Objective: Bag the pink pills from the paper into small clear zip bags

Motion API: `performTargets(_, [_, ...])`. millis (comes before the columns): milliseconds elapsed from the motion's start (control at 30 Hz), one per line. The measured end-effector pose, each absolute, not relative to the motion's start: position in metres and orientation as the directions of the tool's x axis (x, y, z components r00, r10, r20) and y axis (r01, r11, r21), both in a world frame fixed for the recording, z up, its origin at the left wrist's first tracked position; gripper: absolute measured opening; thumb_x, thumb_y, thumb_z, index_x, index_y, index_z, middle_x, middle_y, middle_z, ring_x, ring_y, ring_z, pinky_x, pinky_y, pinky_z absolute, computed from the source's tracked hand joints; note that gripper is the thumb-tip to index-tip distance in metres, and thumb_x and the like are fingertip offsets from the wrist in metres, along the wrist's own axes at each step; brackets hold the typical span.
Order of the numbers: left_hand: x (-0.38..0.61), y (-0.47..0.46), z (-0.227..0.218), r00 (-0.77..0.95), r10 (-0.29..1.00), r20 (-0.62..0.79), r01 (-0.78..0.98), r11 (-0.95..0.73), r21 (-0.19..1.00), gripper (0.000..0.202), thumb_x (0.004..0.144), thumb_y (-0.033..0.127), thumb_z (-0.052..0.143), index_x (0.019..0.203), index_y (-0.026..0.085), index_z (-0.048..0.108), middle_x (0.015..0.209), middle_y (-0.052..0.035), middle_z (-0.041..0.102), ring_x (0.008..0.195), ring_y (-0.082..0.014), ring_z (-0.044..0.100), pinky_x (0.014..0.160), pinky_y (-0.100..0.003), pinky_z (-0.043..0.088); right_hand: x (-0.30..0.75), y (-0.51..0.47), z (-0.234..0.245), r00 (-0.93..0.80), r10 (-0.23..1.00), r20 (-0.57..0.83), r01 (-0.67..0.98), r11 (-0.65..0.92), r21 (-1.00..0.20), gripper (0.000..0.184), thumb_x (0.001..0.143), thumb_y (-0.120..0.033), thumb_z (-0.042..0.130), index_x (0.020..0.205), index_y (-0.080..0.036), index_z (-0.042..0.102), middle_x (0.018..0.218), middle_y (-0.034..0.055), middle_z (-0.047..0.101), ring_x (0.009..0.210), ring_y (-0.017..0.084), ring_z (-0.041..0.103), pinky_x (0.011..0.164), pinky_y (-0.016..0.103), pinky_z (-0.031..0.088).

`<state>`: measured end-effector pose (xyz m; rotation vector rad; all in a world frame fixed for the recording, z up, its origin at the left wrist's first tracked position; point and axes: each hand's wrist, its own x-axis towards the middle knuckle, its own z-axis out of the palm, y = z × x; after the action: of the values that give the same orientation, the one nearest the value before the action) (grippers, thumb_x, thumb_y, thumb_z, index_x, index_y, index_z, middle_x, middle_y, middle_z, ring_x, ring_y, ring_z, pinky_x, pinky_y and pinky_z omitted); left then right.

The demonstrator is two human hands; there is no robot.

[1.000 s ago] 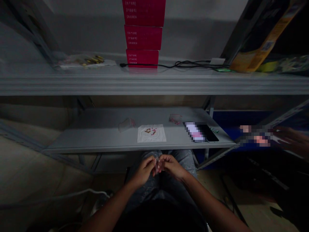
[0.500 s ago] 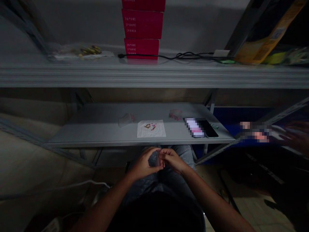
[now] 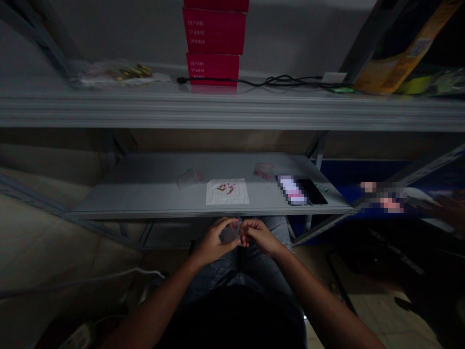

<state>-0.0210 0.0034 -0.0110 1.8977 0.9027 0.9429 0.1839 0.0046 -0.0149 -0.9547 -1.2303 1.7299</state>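
Over my lap, my left hand curls around a small clear zip bag, thumb and fingers at its edges. My right hand is pinched at the bag's right edge, its fingertips close to my left thumb. Whether anything lies inside the bag is too dark to tell. Ahead of both hands, on the lower shelf, lies a white paper sheet with small pink and gold pieces on it.
On the grey shelf are a clear bag, a bag with pink bits and two phones. Above, red boxes and a black cable occupy the upper shelf. Another person's hand shows at far right.
My right fingers have come slightly away from my left fingertips along the bag's edge, and more of the bag shows between my hands. The view has shifted slightly.
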Motion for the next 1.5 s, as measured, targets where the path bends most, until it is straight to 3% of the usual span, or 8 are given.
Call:
performTargets(300, [-0.021, 0.005, -0.016, 0.427, 0.89, 0.162, 0.203, -0.269, 0.942, 0.039, 0.091, 0.035, 0.067, 0.128, 0.024, 0.062, 0.127, -0.0099, 0.067, 0.116, -0.0263, 0.063, 0.103, -0.045, 0.049, 0.187, -0.007, -0.009, -0.399, 0.911, 0.107, -0.018, 0.109, -0.994, 0.033, 0.095, -0.045, 0.061, 0.118, -0.021, 0.062, 0.069, -0.0004, 0.066, 0.047, 0.013, 0.059, 0.046, 0.024, 0.048])
performTargets(567, [-0.018, 0.01, -0.017, 0.459, 0.883, 0.096, 0.043, -0.13, 0.991, 0.032, 0.092, 0.039, 0.067, 0.118, 0.021, 0.067, 0.113, -0.0093, 0.072, 0.106, -0.0244, 0.068, 0.097, -0.041, 0.051, 0.182, -0.01, -0.01, -0.391, 0.904, 0.173, 0.12, 0.236, -0.964, 0.031, 0.099, -0.044, 0.056, 0.082, -0.019, 0.064, 0.067, 0.0009, 0.062, 0.057, 0.014, 0.061, 0.057, 0.027, 0.048])
performTargets(833, [-0.033, 0.021, -0.002, 0.343, 0.936, 0.076, 0.065, -0.105, 0.992, 0.038, 0.086, 0.043, 0.07, 0.115, 0.018, 0.068, 0.105, -0.0083, 0.074, 0.095, -0.0234, 0.069, 0.086, -0.035, 0.053, 0.19, 0.0, -0.012, -0.26, 0.937, 0.236, -0.05, 0.231, -0.972, 0.035, 0.098, -0.044, 0.059, 0.126, -0.025, 0.053, 0.081, 0.0005, 0.062, 0.068, 0.016, 0.062, 0.059, 0.028, 0.05])
performTargets(967, [-0.056, 0.056, 0.017, 0.219, 0.96, 0.174, 0.209, -0.22, 0.953, 0.041, 0.085, 0.045, 0.07, 0.116, 0.019, 0.067, 0.101, -0.0075, 0.073, 0.089, -0.0226, 0.068, 0.082, -0.035, 0.054, 0.2, 0.027, -0.004, -0.154, 0.946, 0.287, 0.136, 0.308, -0.942, 0.039, 0.096, -0.045, 0.06, 0.128, -0.024, 0.051, 0.097, 0.0059, 0.066, 0.087, 0.021, 0.065, 0.072, 0.033, 0.053])
performTargets(1067, [-0.068, 0.096, 0.031, 0.239, 0.917, 0.32, 0.455, -0.397, 0.798, 0.041, 0.083, 0.04, 0.072, 0.117, 0.02, 0.066, 0.115, -0.0093, 0.069, 0.104, -0.0254, 0.065, 0.093, -0.04, 0.051, 0.199, 0.062, 0.008, -0.181, 0.909, 0.375, 0.368, 0.416, -0.832, 0.048, 0.091, -0.047, 0.065, 0.131, -0.022, 0.053, 0.116, 0.0122, 0.065, 0.104, 0.026, 0.064, 0.089, 0.043, 0.052])
performTargets(1200, [-0.072, 0.143, 0.047, 0.477, 0.822, 0.31, 0.713, -0.569, 0.411, 0.036, 0.084, 0.038, 0.071, 0.117, 0.021, 0.068, 0.116, -0.0103, 0.068, 0.112, -0.0289, 0.062, 0.099, -0.043, 0.047, 0.182, 0.116, 0.018, -0.375, 0.792, 0.481, 0.535, 0.609, -0.586, 0.061, 0.089, -0.052, 0.066, 0.137, -0.016, 0.052, 0.134, 0.0172, 0.059, 0.123, 0.032, 0.055, 0.107, 0.049, 0.041])
performTargets(1333, [-0.064, 0.167, 0.058, 0.642, 0.742, 0.192, 0.74, -0.665, 0.098, 0.036, 0.083, 0.037, 0.072, 0.116, 0.022, 0.07, 0.109, -0.0102, 0.069, 0.108, -0.0304, 0.061, 0.098, -0.044, 0.044, 0.165, 0.15, 0.014, -0.556, 0.736, 0.386, 0.575, 0.676, -0.461, 0.078, 0.084, -0.063, 0.067, 0.139, -0.011, 0.05, 0.139, 0.0213, 0.056, 0.127, 0.034, 0.053, 0.108, 0.049, 0.041])
performTargets(1500, [-0.055, 0.174, 0.068, 0.712, 0.695, 0.103, 0.701, -0.712, -0.041, 0.03, 0.082, 0.034, 0.072, 0.107, 0.018, 0.071, 0.106, -0.0128, 0.068, 0.104, -0.0325, 0.06, 0.095, -0.045, 0.042, 0.159, 0.152, 0.004, -0.59, 0.728, 0.348, 0.627, 0.685, -0.37, 0.089, 0.087, -0.071, 0.058, 0.146, -0.005, 0.043, 0.149, 0.0253, 0.047, 0.141, 0.036, 0.041, 0.117, 0.05, 0.031])
